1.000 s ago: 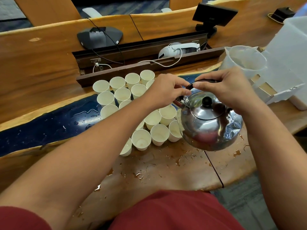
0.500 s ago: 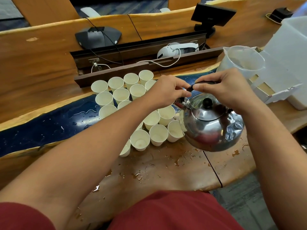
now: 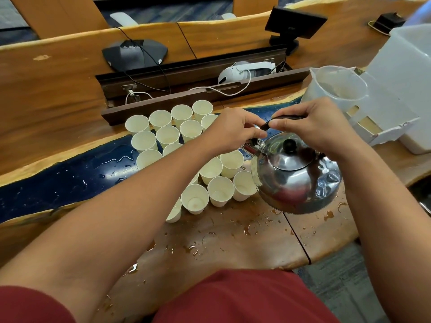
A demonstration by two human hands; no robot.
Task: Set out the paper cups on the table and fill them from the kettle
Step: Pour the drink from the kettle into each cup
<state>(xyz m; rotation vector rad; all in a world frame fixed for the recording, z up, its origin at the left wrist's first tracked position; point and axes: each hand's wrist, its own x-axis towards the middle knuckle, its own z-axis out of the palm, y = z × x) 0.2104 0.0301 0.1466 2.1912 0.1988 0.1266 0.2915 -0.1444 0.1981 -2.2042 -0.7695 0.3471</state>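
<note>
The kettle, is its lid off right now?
No, the kettle has its lid seated on top, black knob up.

cups [image 3: 194,199]: several hidden under left forearm
spout [image 3: 250,145]: partly covered by left hand [image 3: 229,131]
bin [image 3: 410,89]: cut off at right edge

Live-edge wooden table [image 3: 58,94] with blue resin strip [image 3: 58,183]; grey carpet [image 3: 349,290].
</note>
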